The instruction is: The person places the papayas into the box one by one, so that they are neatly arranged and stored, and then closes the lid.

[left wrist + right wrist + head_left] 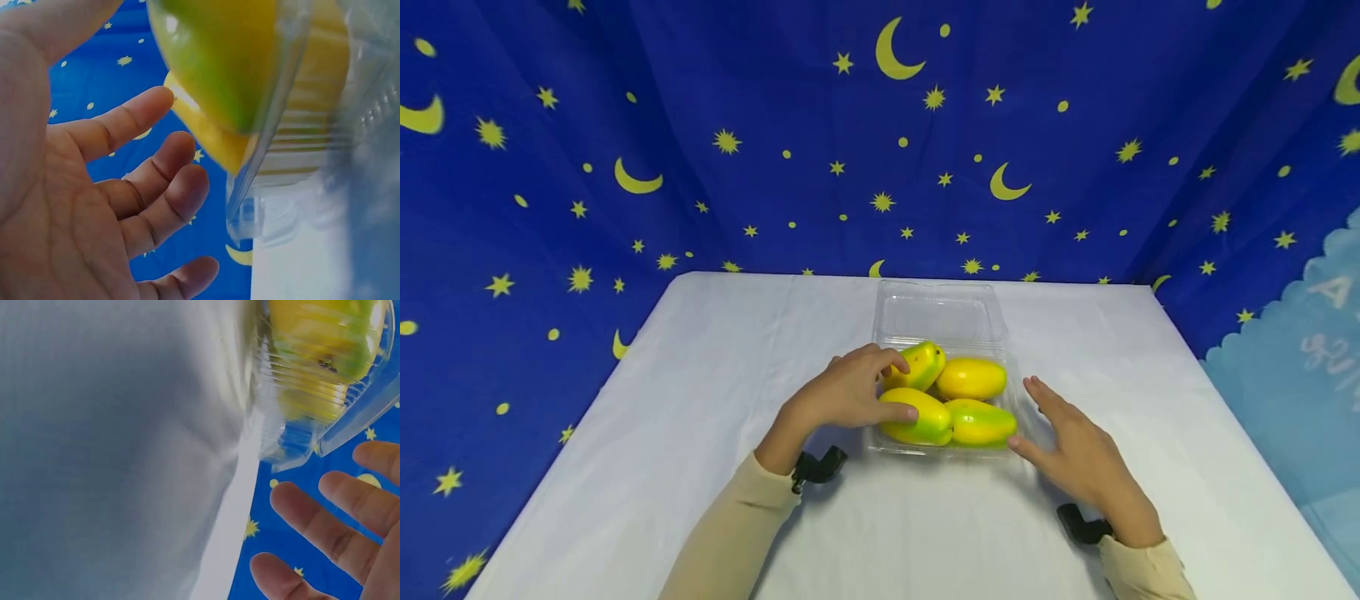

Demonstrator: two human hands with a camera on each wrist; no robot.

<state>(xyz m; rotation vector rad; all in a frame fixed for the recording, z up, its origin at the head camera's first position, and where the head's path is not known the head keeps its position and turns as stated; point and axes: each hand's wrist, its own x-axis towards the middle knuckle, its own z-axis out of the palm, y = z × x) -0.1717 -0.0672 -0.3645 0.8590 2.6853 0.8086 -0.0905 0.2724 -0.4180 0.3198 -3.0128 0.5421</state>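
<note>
Several yellow-green mangoes lie in a clear plastic clamshell container (940, 315), whose lid is folded back toward the far side. In the head view, my left hand (853, 390) reaches over its left side with loosely bent fingers. The left thumb lies over the front-left mango (931, 417), and the index finger is at the back-left mango (927, 364); whether they touch cannot be told. To the right are the back-right mango (973, 379) and the front-right mango (982, 422). My right hand (1078, 454), fingers extended, is beside the container's right side, its thumb near the front-right mango.
A white cloth covers the table (745, 333). Behind it hangs a blue curtain (805, 100) with yellow moons and stars. A light-blue panel (1285, 375) with white lettering stands at the right. Black wrist mounts (822, 465) sit on both wrists.
</note>
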